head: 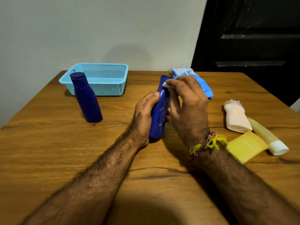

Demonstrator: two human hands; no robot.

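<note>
My left hand [143, 117] grips a dark blue bottle [159, 114] that stands tilted on the wooden table [48, 151] at its middle. My right hand [188, 104] holds a white wipe [167, 83] pressed against the upper part of that bottle. A yellow thread band is tied round my right wrist. A second dark blue bottle [86, 98] with its cap on stands by itself to the left.
A light blue mesh basket [99, 78] sits at the back left, behind the second bottle. A blue and white wipes packet [194, 80] lies behind my right hand. At the right lie a pale pink bottle [236, 117], a yellow bar [245, 146] and a yellowish tube [267, 137] with a white cap.
</note>
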